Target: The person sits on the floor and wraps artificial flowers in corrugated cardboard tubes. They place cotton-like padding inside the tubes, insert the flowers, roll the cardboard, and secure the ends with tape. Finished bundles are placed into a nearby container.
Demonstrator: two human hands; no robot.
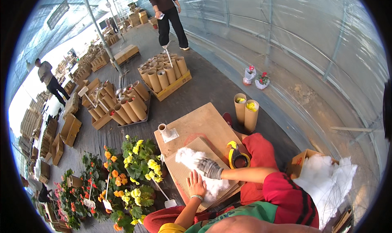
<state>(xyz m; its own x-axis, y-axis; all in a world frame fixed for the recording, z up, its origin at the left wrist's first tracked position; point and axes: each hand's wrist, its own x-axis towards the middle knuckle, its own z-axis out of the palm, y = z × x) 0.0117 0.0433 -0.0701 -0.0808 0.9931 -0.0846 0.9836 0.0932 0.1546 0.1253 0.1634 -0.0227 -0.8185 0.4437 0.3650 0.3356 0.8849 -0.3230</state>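
My left hand, bare with a band at the wrist, lies flat on the ribbed face of corrugated cardboard and the edge of white fibre wadding. Across the wadding's middle rests my right hand, in a grey work glove, palm down with fingers extended. Neither hand grips anything. The cardboard sheets are stacked on a brown board. By my right forearm, a yellow and black tape dispenser stands on the board. A short cardboard tube and a small white sheet are at its far left corner.
Potted begonias in several colours crowd the left. Two tall cardboard tubes with yellow flowers stand beyond the board. Packed tubes fill a carton and a tray. More wadding spills from a box at right. A person stands ahead.
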